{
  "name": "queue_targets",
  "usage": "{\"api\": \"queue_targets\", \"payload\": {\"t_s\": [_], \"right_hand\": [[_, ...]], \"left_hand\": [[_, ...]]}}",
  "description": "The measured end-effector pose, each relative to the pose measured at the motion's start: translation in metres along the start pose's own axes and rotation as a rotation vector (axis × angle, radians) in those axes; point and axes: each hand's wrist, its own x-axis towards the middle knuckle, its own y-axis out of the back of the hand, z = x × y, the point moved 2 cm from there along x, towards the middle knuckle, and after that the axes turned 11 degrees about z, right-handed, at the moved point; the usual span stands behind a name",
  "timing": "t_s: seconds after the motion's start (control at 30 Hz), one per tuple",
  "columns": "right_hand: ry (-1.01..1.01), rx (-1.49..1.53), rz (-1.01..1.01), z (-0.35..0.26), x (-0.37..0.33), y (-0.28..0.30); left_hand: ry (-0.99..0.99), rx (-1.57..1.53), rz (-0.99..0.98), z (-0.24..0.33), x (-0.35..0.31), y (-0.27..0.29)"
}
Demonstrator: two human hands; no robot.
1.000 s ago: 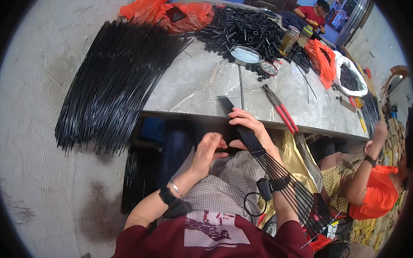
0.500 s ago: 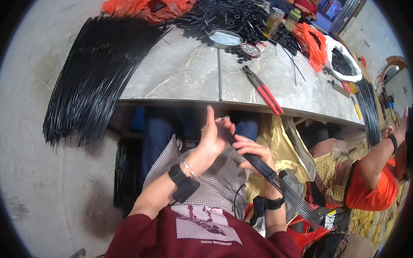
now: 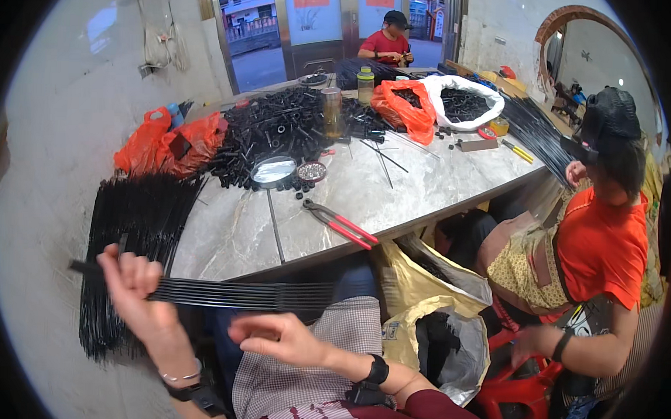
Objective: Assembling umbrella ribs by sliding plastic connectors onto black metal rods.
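My left hand [image 3: 135, 287] is closed around a bundle of thin black rods [image 3: 236, 293]. The bundle lies level across the front of the table, with a dark end sticking out to the left of the hand and the long rods running right, above my lap. My right hand [image 3: 290, 339] is just below the bundle, apart from it, fingers loosely stretched and nothing visible in them. Beyond the left hand, a thick sheaf of black rods [image 3: 132, 217] hangs over the table's left end. Red-handled pincers [image 3: 344, 226] lie near the table's front edge.
On the stone-topped table [image 3: 231, 228] are a heap of black parts [image 3: 272, 130], a round dish [image 3: 274, 170], orange bags [image 3: 404, 108] and a white sack [image 3: 465, 103]. Yellow sacks [image 3: 449, 339] stand to my right. A co-worker in orange [image 3: 600, 248] sits there; another person [image 3: 385, 45] sits opposite.
My view has lifted and turned. The rod bundle has gone from slanting down right of my lap to lying level at the left; my right hand has come off it.
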Motion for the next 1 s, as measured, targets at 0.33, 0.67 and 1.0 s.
{"api": "queue_targets", "payload": {"t_s": [0.33, 0.67, 1.0], "right_hand": [[0.634, -0.813, 0.387, 0.002, 0.05, -0.008], [0.144, -0.53, 0.381, 0.041, 0.075, 0.053], [-0.076, -0.285, 0.277, 0.041, 0.082, 0.076]], "left_hand": [[-0.316, 0.523, -0.018, -0.063, -0.02, -0.019], [0.006, 0.905, -0.539, -0.148, 0.002, -0.01], [0.329, 0.656, -0.734, -0.164, 0.025, 0.008]]}}
